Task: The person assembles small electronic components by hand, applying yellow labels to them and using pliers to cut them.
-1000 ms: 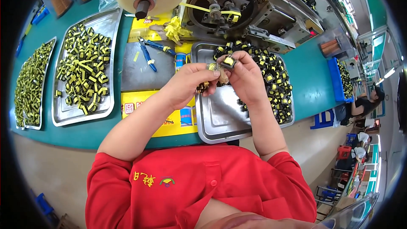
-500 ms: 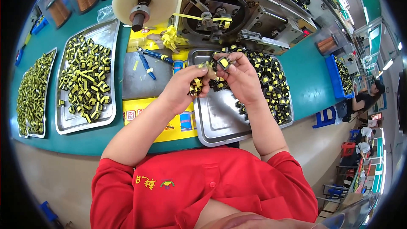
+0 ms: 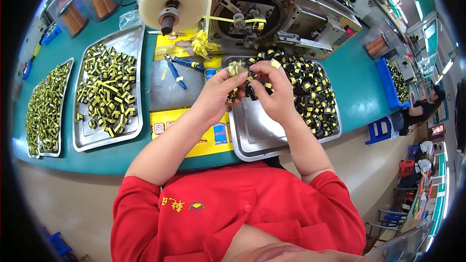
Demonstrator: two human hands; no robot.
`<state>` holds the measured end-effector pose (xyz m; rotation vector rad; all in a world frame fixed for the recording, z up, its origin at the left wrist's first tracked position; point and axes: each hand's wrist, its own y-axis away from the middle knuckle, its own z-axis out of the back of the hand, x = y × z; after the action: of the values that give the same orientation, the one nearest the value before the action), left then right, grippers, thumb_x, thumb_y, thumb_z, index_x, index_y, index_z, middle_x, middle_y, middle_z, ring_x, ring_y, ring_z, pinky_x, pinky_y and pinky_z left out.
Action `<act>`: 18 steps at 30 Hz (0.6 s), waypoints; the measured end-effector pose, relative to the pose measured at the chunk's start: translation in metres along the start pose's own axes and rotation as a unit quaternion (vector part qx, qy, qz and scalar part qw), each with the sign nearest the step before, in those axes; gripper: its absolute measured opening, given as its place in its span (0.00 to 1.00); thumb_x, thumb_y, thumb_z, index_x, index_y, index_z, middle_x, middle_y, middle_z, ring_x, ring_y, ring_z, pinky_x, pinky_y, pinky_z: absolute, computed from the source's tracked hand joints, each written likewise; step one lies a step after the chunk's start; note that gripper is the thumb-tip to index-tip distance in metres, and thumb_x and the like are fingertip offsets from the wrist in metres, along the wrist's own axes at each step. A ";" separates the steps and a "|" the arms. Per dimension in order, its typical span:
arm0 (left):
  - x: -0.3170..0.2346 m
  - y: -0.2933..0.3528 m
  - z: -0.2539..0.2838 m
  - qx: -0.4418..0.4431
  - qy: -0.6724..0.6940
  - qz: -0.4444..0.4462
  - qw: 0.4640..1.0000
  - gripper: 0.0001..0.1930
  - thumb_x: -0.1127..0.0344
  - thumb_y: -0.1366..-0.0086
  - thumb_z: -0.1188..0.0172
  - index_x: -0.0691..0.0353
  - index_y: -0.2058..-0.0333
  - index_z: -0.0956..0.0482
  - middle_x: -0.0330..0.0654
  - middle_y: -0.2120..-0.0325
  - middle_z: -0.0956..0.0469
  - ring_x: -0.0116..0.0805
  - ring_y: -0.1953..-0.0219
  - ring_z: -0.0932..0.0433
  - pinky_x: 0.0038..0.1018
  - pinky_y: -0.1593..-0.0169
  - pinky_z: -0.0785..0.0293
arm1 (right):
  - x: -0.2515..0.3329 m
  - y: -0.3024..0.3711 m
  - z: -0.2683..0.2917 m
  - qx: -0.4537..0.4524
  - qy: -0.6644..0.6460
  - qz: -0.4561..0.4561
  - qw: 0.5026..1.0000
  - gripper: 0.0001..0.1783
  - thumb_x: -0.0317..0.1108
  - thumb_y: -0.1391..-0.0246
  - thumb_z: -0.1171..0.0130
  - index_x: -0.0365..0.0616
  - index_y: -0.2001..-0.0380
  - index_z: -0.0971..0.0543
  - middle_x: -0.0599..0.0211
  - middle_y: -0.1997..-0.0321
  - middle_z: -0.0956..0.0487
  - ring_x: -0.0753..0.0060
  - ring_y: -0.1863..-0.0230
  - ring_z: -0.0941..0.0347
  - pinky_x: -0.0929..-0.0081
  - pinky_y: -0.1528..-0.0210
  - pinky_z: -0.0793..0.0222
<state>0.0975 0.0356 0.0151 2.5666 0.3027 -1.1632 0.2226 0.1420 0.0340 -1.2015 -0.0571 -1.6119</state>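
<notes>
Both my hands are over the right-hand metal tray (image 3: 252, 136), their fingertips nearly meeting. My left hand (image 3: 219, 91) is curled round several small black-and-yellow taped coil bobbins (image 3: 232, 96), partly hidden by its fingers. Yellow tape shows at its fingertips. With thumb and fingers bent together, my right hand (image 3: 275, 90) pinches a small dark coil bobbin (image 3: 252, 75) between the two hands; most of it is covered. Beside and beyond my right hand, a heap of similar coil bobbins (image 3: 315, 97) fills the tray's far and right parts.
A taping machine (image 3: 250, 17) with a white tape reel (image 3: 170, 2) stands behind the tray. Blue-handled cutters (image 3: 177, 75) rest on a grey plate (image 3: 162, 92) to the left. Further left is a tray (image 3: 80, 138) of yellow-taped coils. A blue bin (image 3: 395, 94) stands at right.
The whole view has shifted slightly. My right hand has turned and drawn its fingers in, so the coil bobbin that showed plainly is now mostly hidden. My left hand keeps its handful.
</notes>
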 end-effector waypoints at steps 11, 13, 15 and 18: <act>-0.002 0.004 -0.006 0.014 -0.007 -0.064 0.998 0.08 0.64 0.41 0.42 0.54 0.62 0.26 0.31 0.72 0.25 0.21 0.73 0.29 0.19 0.71 0.38 | -0.007 0.001 -0.013 -0.096 0.000 0.035 0.995 0.20 0.17 0.58 0.39 0.37 0.58 0.27 0.62 0.59 0.27 0.73 0.62 0.26 0.79 0.58 0.27; -0.002 0.004 -0.005 0.018 -0.017 -0.068 0.997 0.08 0.64 0.41 0.43 0.55 0.62 0.26 0.31 0.72 0.25 0.21 0.73 0.28 0.19 0.71 0.38 | -0.007 0.001 -0.014 -0.109 -0.053 0.014 0.993 0.17 0.18 0.57 0.39 0.35 0.61 0.28 0.62 0.59 0.28 0.74 0.63 0.25 0.80 0.60 0.27; -0.002 0.003 -0.005 0.014 -0.017 -0.060 0.998 0.08 0.64 0.41 0.43 0.55 0.63 0.26 0.31 0.73 0.26 0.21 0.73 0.28 0.20 0.71 0.37 | -0.006 0.000 -0.014 -0.114 -0.029 0.023 0.993 0.16 0.19 0.57 0.38 0.35 0.62 0.27 0.62 0.60 0.28 0.74 0.63 0.25 0.80 0.60 0.27; -0.001 0.002 -0.002 -0.027 -0.002 -0.035 0.999 0.08 0.62 0.40 0.45 0.56 0.63 0.26 0.31 0.75 0.28 0.23 0.73 0.29 0.21 0.71 0.36 | -0.008 -0.009 -0.007 -0.143 0.058 0.023 0.988 0.14 0.23 0.60 0.34 0.36 0.68 0.28 0.65 0.69 0.26 0.76 0.71 0.25 0.81 0.67 0.28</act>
<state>0.0990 0.0345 0.0176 2.5240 0.4212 -1.1683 0.2108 0.1474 0.0290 -1.3117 0.2829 -1.6864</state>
